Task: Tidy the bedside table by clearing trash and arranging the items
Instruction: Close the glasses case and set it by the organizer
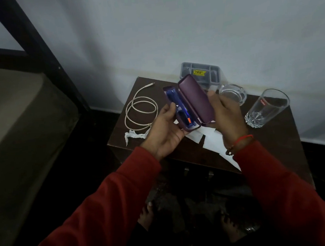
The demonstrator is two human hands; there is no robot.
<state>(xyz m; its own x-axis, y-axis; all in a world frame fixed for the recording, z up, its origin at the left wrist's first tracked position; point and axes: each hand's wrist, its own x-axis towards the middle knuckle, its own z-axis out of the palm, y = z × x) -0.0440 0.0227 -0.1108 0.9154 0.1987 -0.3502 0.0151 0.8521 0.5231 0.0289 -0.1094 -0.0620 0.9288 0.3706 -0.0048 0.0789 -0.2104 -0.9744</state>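
Note:
A purple glasses case (195, 99) is held half open above the dark brown bedside table (274, 142). Blue glasses (178, 110) lie inside its lower half. My left hand (164, 130) grips the case's base from below and the left. My right hand (224, 114) holds the raised lid, thumb on its edge. A coiled white cable (140, 109) lies at the table's left. A crumpled white tissue (134, 135) sits near the front left corner. White paper scraps (213, 140) lie under my hands.
A grey compartment tray (200, 71) with a yellow sticker stands against the wall. A glass ashtray (232, 94) and a tall empty glass (268, 107) stand at the right. A bed frame and mattress (18, 113) fill the left. My bare feet are below.

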